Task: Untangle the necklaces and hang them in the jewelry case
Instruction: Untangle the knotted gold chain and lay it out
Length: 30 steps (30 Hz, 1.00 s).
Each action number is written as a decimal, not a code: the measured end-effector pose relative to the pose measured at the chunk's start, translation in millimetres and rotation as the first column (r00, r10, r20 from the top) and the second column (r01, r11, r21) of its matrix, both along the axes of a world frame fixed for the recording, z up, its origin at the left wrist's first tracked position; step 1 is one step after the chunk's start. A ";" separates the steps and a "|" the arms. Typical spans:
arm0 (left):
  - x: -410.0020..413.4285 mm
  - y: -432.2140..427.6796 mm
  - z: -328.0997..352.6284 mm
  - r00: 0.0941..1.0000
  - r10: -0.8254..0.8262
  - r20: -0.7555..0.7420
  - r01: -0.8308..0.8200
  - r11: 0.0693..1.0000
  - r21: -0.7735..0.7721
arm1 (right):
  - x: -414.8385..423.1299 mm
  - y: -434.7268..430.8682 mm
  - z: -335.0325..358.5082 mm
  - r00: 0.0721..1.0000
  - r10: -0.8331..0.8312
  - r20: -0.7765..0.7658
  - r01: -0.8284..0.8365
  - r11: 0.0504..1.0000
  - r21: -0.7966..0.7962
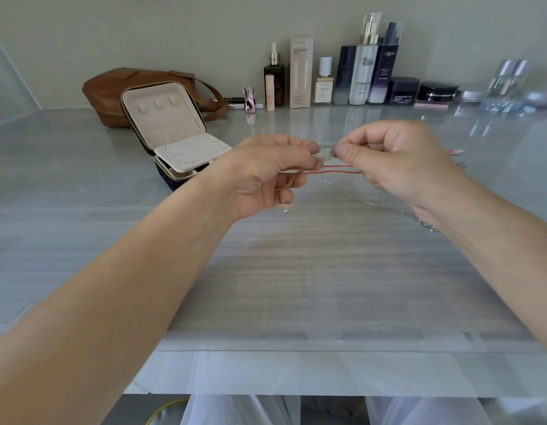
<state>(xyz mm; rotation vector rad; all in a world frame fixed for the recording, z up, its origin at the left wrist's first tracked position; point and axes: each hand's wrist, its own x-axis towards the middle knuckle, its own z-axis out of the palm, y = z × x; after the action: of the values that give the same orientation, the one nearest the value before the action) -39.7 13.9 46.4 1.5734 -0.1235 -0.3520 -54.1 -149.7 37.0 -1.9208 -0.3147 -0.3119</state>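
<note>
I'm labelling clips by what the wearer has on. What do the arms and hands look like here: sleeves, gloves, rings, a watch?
The left hand and right hand are ungloved, on arms that are bare right to the frame edge, with no sleeve in view. No ring, watch or bracelet shows on either. The nails look short; whether they are polished is too blurred to tell.

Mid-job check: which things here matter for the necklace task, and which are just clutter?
Job: left hand, right hand, tangled necklaces, red cord, open jewelry case.
Lying about: brown bag, skincare bottles, dark jars.
</note>
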 end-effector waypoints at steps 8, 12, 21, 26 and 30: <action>0.2 -0.7 -0.7 0.998 0.058 0.014 -0.058 0.998 0.024 | -1.9 1.0 0.1 1.000 -0.007 -0.008 0.007 1.000 -0.027; -0.4 -0.7 0.0 0.997 0.067 0.040 -0.069 0.996 0.058 | -2.4 0.4 1.4 1.000 -0.004 -0.024 0.003 1.000 -0.029; -0.1 -4.8 -5.1 0.987 0.103 0.125 -0.123 0.979 0.164 | -3.9 3.4 -1.2 0.997 -0.017 -0.077 0.008 0.994 -0.108; 0.6 -10.1 -0.7 0.984 0.098 0.151 -0.133 0.962 0.237 | -5.8 1.7 9.2 0.986 -0.034 -0.160 0.010 0.988 -0.153; 2.9 -11.1 4.9 0.987 0.076 0.144 -0.117 0.948 0.298 | -4.6 0.0 17.4 0.958 -0.079 -0.275 0.001 0.962 -0.274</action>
<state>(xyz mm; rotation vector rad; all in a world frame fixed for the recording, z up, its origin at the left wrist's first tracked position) -36.8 2.8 51.3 1.9029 -0.0952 -0.1962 -58.6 -149.7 54.4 -2.2123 -0.1307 -0.0151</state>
